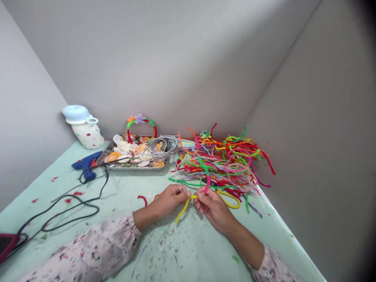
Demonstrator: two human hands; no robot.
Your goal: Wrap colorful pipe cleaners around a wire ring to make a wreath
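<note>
My left hand (173, 197) is closed, thumb and finger pinching a grey wire (176, 176) beside the yellow pipe cleaner (182, 212). The yellow pipe cleaner wraps the wire between my hands, and one end hangs loose below. My right hand (212, 205) is closed on the wrapped part, close to my left fingertips. Above the right hand stands a covered stretch of wire, pink pipe cleaner (207, 183) then green pipe cleaner (203, 164). A yellow loop (232, 204) lies behind the right hand; whether it joins the held piece is hidden.
A pile of coloured pipe cleaners (223, 164) lies at the back right. The wire coil (164, 145) rests on a metal tray (135, 169) of shells, with a finished-looking hoop (128, 127) behind. Leftward are a blue glue gun (88, 164), its black cord (96, 207) and a bottle (88, 135).
</note>
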